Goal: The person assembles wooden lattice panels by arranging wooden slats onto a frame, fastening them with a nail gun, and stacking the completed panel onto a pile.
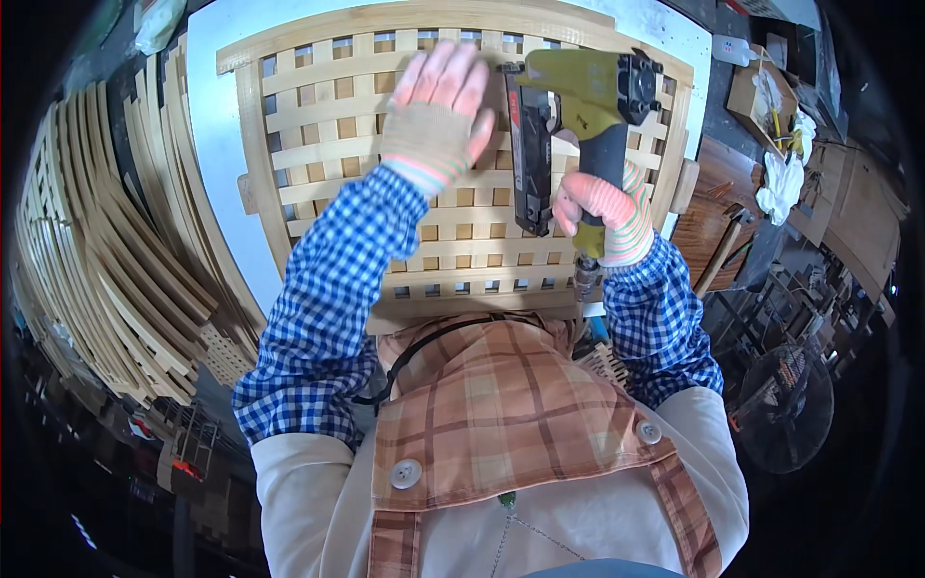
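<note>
You are in a cluttered workshop whose outer parts sink into darkness at the rim; 12 o'clock is straight ahead of you. Closest, at 6, your checked apron (501, 405) bulges over the near edge of the wooden lattice panel (337, 146), hiding part of it. At about 2, your right hand (607, 207) is wrapped round the handle of an olive-and-black nail gun (588, 96); the handle covers part of your grip. The gun's nose points toward 9, and whether its tip meets the wood is hard to make out. The gun also blocks the slats beneath it. Just past 11, your left hand (434, 120) lies palm down over the slats, holding nothing, fingers toward 12 and thumb apart; how firmly it presses you cannot tell. The panel lies in front of you, its frame running along 12 on a white worktop (214, 96), with bare strips of worktop at 10 and 1. Beyond the worktop's left edge, stacked wooden strips (145, 250) crowd 9, leaving little room there. Farther out, an open box (761, 106) sits at 2 and a round fan (785, 405), dim and blurry, stands at 4.
</note>
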`<act>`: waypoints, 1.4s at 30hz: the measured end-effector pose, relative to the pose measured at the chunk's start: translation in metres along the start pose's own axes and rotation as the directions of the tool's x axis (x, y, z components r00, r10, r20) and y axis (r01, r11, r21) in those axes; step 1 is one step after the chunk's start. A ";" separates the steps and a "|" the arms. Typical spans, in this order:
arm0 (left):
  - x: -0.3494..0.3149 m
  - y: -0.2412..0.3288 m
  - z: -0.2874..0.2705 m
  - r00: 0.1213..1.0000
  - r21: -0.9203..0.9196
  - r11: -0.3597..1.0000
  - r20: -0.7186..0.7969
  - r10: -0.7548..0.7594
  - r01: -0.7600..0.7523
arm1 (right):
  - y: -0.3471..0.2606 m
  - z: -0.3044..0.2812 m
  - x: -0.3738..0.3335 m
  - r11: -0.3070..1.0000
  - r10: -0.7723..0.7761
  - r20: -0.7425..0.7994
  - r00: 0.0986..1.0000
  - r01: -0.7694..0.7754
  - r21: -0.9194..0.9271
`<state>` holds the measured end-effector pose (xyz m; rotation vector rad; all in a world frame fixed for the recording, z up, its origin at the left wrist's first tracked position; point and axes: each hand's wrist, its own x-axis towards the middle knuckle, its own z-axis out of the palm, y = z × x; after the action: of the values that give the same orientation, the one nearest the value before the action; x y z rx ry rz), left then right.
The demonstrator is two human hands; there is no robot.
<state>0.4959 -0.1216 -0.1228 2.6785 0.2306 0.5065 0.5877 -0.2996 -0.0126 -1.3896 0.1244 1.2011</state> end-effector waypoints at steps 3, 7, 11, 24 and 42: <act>0.004 -0.002 0.001 0.999 0.017 0.999 0.017 -0.034 0.034 | -0.007 0.006 0.005 1.000 -0.003 0.031 1.000 0.003 0.001; 0.004 0.001 0.005 1.000 0.026 0.999 0.008 -0.028 0.028 | -0.004 0.003 0.013 0.999 0.001 0.034 0.999 0.001 -0.043; 0.002 0.002 0.007 1.000 0.033 0.999 -0.023 0.006 -0.005 | 0.002 -0.012 -0.008 0.997 -0.036 0.008 0.999 0.037 -0.072; -0.070 0.169 0.037 0.968 -0.033 0.997 0.238 0.081 -0.076 | 0.081 -0.125 -0.193 0.995 -0.037 -0.083 0.996 0.029 -0.098; -0.076 0.179 0.050 0.961 0.132 0.991 0.277 -0.020 -0.017 | 0.101 -0.155 -0.171 0.991 0.114 -0.073 0.991 -0.108 0.085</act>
<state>0.4598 -0.3189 -0.1146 2.8381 0.1901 0.1121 0.5268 -0.5439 -0.0046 -1.3734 0.3054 1.2207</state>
